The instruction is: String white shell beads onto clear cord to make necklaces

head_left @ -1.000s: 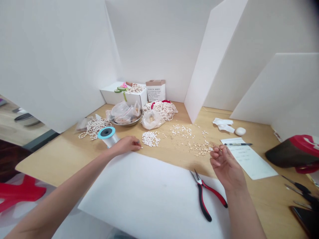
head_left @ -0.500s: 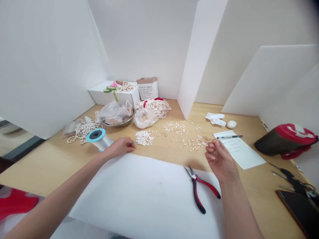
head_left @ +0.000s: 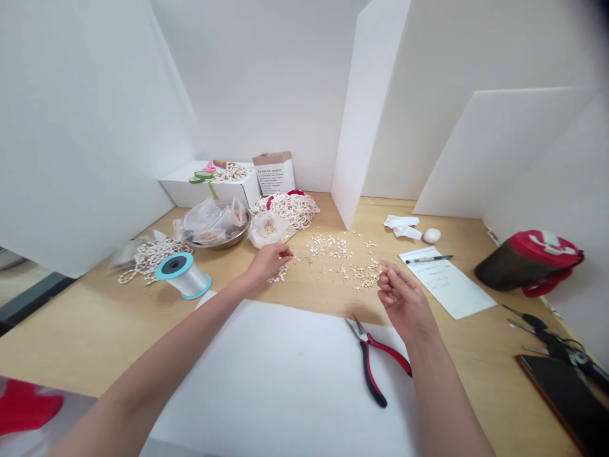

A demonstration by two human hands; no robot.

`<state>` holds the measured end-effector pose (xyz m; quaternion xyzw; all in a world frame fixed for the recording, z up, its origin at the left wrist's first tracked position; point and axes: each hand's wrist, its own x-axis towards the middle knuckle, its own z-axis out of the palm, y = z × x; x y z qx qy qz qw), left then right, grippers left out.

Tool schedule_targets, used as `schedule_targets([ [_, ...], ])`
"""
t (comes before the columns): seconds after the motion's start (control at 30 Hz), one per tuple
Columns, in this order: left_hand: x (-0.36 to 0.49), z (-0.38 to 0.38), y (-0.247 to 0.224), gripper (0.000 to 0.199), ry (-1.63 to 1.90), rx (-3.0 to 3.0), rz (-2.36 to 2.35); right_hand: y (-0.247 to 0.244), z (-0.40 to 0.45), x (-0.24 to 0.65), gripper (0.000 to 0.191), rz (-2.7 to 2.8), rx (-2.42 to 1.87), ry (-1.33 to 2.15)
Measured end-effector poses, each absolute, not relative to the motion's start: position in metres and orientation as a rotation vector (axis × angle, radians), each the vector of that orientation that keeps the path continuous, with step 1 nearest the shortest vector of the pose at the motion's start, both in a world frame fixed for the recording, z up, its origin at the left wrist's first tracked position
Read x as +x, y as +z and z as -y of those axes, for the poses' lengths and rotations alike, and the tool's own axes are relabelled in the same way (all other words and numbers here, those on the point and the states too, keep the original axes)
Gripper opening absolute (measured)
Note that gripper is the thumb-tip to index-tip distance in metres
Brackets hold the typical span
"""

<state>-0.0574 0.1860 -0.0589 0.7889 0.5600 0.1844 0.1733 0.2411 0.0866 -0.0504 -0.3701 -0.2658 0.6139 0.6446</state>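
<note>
My left hand (head_left: pixel 269 263) reaches over the pile of white beads (head_left: pixel 278 275), covering most of it. Its fingers are pinched together near the small beads, and whatever lies between them is too small to make out. Raised at the right, my right hand (head_left: pixel 404 301) has thumb and fingertips pressed together beside the star-shaped beads (head_left: pixel 360 277). Anything in that pinch cannot be made out. More white beads (head_left: pixel 333 245) lie scattered between the hands. Red-and-black pliers (head_left: pixel 370 362) rest with handles apart on the white sheet (head_left: pixel 280 374).
A spool of clear thread (head_left: pixel 189 279) stands left of my left forearm. Behind are a metal bowl of bags (head_left: pixel 233 240), strung beads (head_left: pixel 299 212) and a white box (head_left: pixel 204 192). To the right lie a notepad (head_left: pixel 457 292), a dark red-lidded container (head_left: pixel 504 263), keys (head_left: pixel 556 339) and a phone (head_left: pixel 564 406).
My left hand has moved right and away from me, from beside the white bead pile to over it. My right hand stays pinched in about the same place. The view has shifted slightly.
</note>
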Motion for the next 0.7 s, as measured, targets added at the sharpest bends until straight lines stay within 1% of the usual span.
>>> schedule_targets([
  [0.2, -0.029, -0.213, -0.068, 0.017, 0.428, 2.347, -1.606, -0.049, -0.086, 0.241, 0.015, 0.608, -0.819, 1.426],
  [0.43, -0.022, -0.221, -0.07, 0.012, 0.297, 2.403, -1.621, -0.047, -0.084, 0.24, 0.013, 0.623, -0.796, 1.442],
  [0.7, -0.016, -0.226, -0.071, 0.01, 0.232, 2.397, -1.605, -0.048, -0.085, 0.24, 0.011, 0.619, -0.767, 1.448],
])
